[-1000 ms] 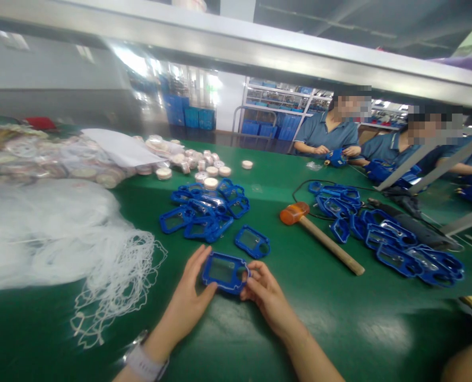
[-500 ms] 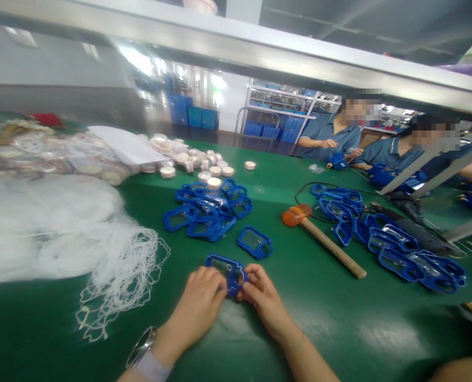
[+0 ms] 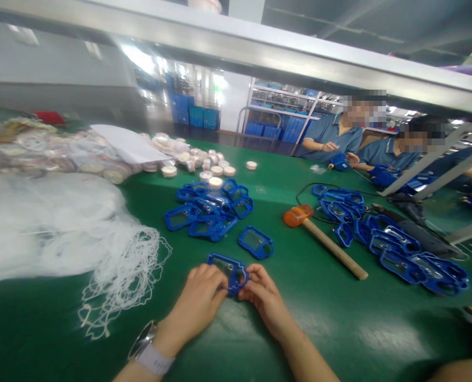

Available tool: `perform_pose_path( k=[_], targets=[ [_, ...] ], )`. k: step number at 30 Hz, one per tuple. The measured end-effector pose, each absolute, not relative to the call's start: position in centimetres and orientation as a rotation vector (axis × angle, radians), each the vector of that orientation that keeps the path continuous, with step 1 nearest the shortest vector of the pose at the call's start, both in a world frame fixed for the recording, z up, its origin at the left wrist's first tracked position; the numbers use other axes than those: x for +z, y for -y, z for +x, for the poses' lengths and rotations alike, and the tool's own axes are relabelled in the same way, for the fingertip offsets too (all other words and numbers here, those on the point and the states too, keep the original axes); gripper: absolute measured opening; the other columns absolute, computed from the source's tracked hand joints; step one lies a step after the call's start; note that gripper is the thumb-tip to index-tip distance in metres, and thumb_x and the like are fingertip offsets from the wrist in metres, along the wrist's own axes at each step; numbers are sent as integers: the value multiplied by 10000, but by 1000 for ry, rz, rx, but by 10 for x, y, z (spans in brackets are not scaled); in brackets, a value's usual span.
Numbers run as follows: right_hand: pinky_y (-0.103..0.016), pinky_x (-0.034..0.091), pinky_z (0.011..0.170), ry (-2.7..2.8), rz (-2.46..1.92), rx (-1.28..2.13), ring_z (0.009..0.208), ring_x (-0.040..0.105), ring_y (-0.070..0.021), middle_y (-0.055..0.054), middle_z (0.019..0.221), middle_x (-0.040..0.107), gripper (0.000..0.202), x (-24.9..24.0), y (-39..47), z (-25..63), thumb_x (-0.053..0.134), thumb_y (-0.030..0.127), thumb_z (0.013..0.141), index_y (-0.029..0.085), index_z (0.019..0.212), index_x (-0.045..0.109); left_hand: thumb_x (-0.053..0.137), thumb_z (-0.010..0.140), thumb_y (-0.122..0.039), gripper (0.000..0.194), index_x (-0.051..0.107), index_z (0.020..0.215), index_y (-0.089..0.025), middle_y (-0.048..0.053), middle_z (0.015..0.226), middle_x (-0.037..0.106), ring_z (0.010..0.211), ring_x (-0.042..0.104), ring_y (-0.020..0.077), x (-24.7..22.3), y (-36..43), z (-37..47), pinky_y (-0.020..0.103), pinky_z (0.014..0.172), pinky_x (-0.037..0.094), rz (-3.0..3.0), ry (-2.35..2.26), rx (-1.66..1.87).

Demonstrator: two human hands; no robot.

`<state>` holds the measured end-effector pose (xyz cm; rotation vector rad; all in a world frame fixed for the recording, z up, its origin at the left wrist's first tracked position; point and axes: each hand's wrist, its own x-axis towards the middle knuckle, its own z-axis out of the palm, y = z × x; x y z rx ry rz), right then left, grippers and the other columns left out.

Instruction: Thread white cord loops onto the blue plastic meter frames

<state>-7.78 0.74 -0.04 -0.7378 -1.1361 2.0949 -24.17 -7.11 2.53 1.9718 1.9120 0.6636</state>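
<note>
Head view: blue frame [image 3: 233,289] lies between my hands, long axis running left to right; right hand [image 3: 264,298] grips its right end, left hand [image 3: 201,296] its near-left edge.

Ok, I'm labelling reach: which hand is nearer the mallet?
Right. The right hand grips the frame, nearer the camera than the mallet and to its left; the left hand, also at the frame, is farther left.

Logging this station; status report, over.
Left hand over blue frame, partly hiding it. Right hand gripping its right end. Mallet lies off to the right, not touching either hand.
</note>
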Motion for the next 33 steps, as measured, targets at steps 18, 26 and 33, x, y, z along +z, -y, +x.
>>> perform_pose_path(
  k=[18,26,33],
  targets=[
    [-240,471,601,1071,-773,2093,608,599,-108,31,741,603,246,-3,-12,-79,629,214,757,212,956,484,435,895,-229,140,530,793,-211,-2,846,567,851,489,185,26,72,-249,319,765,360,1774,-1780,791],
    [-261,487,615,1041,-780,2095,618,603,-118,9,794,608,349,-1,-12,-80,663,286,753,209,1060,515,538,839,-234,65,597,811,-231,11,881,570,889,484,210,26,71,-240,366,798,355,1869,-1847,849],
    [-245,471,602,1068,-793,2071,596,582,-104,4,770,620,387,-3,-12,-82,708,321,728,198,1058,548,603,795,-203,137,593,928,-235,20,933,583,915,489,221,21,70,-232,376,814,363,1884,-1913,932]
  ],
)
